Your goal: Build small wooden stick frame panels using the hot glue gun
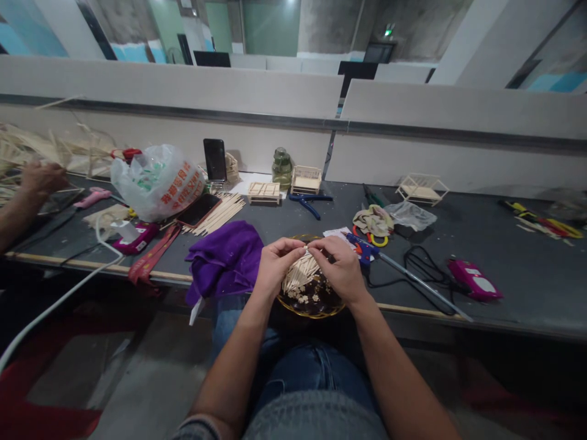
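Over a round dark basket with a gold rim (312, 316), my left hand (277, 263) and my right hand (342, 266) meet at their fingertips. Thumb and forefinger are pinched on both hands. A tiny pale bit shows between them, too small to name. Inside the basket, below the fingers, lies a bundle of short pale wooden sticks (297, 275). Small flower-shaped wooden pieces (302, 299) are scattered beside the sticks on the basket's dark bottom. A crumpled purple cloth (224, 260) lies just left of my left hand.
A blue glue gun (364, 249), blue pliers (306, 200) and a metal rod (422, 284) lie on the desk. Miniature stick furniture (306, 180) stands behind. Further left are a plastic bag (158, 183), long sticks (220, 212) and another person's hand (43, 177).
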Available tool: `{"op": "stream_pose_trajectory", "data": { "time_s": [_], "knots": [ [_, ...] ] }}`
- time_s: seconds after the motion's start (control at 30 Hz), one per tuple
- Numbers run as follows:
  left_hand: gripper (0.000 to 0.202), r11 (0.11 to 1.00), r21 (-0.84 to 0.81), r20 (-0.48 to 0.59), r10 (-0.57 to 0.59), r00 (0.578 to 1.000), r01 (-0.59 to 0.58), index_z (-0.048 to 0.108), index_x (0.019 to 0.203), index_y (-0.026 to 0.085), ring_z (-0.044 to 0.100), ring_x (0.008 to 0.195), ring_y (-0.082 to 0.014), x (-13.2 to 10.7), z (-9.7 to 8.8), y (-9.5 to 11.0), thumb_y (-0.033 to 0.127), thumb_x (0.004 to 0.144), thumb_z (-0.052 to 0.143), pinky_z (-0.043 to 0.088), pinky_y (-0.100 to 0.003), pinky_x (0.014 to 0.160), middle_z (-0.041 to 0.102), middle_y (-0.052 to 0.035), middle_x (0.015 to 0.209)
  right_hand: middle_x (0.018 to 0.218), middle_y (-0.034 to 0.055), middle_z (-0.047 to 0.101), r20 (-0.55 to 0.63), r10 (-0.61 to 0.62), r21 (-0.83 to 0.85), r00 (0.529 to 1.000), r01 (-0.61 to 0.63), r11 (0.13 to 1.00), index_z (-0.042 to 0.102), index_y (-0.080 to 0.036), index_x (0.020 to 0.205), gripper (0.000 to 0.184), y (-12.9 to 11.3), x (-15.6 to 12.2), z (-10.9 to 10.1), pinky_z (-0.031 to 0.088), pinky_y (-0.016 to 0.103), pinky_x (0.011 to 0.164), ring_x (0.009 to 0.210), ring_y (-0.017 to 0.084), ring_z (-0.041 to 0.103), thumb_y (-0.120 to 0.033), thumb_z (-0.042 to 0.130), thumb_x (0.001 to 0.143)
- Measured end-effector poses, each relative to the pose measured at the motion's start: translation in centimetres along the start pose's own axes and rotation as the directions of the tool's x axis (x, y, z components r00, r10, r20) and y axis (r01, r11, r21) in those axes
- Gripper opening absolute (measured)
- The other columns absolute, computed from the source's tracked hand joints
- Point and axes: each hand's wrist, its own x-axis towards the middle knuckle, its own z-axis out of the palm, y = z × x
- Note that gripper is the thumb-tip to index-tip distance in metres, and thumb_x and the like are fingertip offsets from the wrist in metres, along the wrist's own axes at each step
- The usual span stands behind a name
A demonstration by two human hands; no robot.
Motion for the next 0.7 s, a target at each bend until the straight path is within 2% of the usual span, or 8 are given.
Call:
{"op": "stream_pose_trajectory", "data": {
  "time_s": [0.1, 0.2, 0.3, 0.37, 0.5, 0.6, 0.7],
  "knots": [
    [0.022, 1.0, 0.019, -0.004, 0.001, 1.0, -0.001, 0.075, 0.078, 0.015, 0.06, 0.066, -0.0102, 0.0, -0.2, -0.2, 0.027, 0.063, 0.085, 0.046, -0.02, 0.065, 0.07, -0.0009, 0.072, 0.09, 0.0048, 0.069, 0.03, 0.026, -0.027, 0.999, -0.025, 0.999, 0.068, -0.021, 0.091, 0.012, 0.6, -0.2, -1.1, 0.046, 0.032, 0.082, 0.088, 0.019, 0.062, -0.024, 0.057, 0.093],
    [0.021, 0.999, 0.037, -0.005, -0.002, 1.0, 0.002, 0.075, 0.078, 0.015, 0.06, 0.065, -0.0104, 0.1, -0.3, -0.3, 0.028, 0.064, 0.085, 0.046, -0.021, 0.064, 0.07, -0.0013, 0.072, 0.089, 0.0048, 0.071, 0.223, 0.086, -0.169, 0.971, -0.048, 0.984, 0.07, -0.02, 0.089, 0.012, 1.8, -0.8, -2.7, 0.045, 0.031, 0.081, 0.088, 0.019, 0.062, -0.023, 0.058, 0.091],
    [0.022, 0.999, 0.04, -0.01, -0.003, 1.0, 0.003, 0.075, 0.077, 0.015, 0.061, 0.065, -0.0109, 0.1, -0.2, -0.3, 0.027, 0.062, 0.085, 0.046, -0.021, 0.065, 0.071, -0.0017, 0.072, 0.085, 0.004, 0.071, 0.47, 0.165, -0.344, 0.867, 0.009, 0.939, 0.071, -0.021, 0.085, 0.013, 2.9, -1.3, -4.1, 0.042, 0.029, 0.076, 0.084, 0.019, 0.062, -0.02, 0.059, 0.088],
    [0.022, 0.999, 0.038, -0.013, 0.001, 1.0, -0.001, 0.074, 0.076, 0.015, 0.06, 0.065, -0.0107, 0.1, -0.1, -0.2, 0.027, 0.062, 0.085, 0.046, -0.022, 0.065, 0.071, -0.0015, 0.072, 0.083, 0.0035, 0.071, 0.565, 0.232, -0.441, 0.792, 0.052, 0.896, 0.072, -0.021, 0.082, 0.014, 3.2, -1.6, -4.5, 0.039, 0.028, 0.071, 0.082, 0.018, 0.062, -0.019, 0.06, 0.087],
    [0.021, 1.0, 0.029, -0.007, 0.002, 1.0, -0.002, 0.074, 0.076, 0.015, 0.059, 0.064, -0.01, 0.1, 0.0, -0.3, 0.027, 0.062, 0.085, 0.045, -0.021, 0.064, 0.069, -0.0007, 0.07, 0.083, 0.003, 0.072, 0.618, 0.352, -0.581, 0.703, 0.106, 0.807, 0.073, -0.023, 0.078, 0.014, 2.8, -1.7, -4.3, 0.033, 0.027, 0.063, 0.078, 0.018, 0.063, -0.021, 0.061, 0.084],
    [0.021, 1.0, 0.028, -0.004, 0.004, 1.0, -0.004, 0.074, 0.076, 0.015, 0.059, 0.065, -0.0098, 0.1, -0.1, -0.3, 0.027, 0.062, 0.085, 0.045, -0.021, 0.064, 0.069, -0.0007, 0.071, 0.085, 0.0035, 0.074, 0.662, 0.377, -0.6, 0.648, 0.157, 0.784, 0.074, -0.024, 0.079, 0.014, 2.1, -1.6, -3.5, 0.033, 0.027, 0.063, 0.078, 0.018, 0.064, -0.022, 0.061, 0.084],
    [0.022, 1.0, 0.027, -0.008, 0.001, 1.0, -0.001, 0.074, 0.076, 0.014, 0.059, 0.064, -0.0096, 0.1, -0.1, -0.3, 0.027, 0.061, 0.085, 0.045, -0.021, 0.064, 0.069, -0.0007, 0.07, 0.087, 0.0063, 0.074, 0.671, 0.39, -0.619, 0.63, 0.187, 0.763, 0.074, -0.022, 0.081, 0.016, 1.6, -1.6, -2.7, 0.035, 0.028, 0.066, 0.083, 0.02, 0.065, -0.023, 0.059, 0.086]
  ]
}}
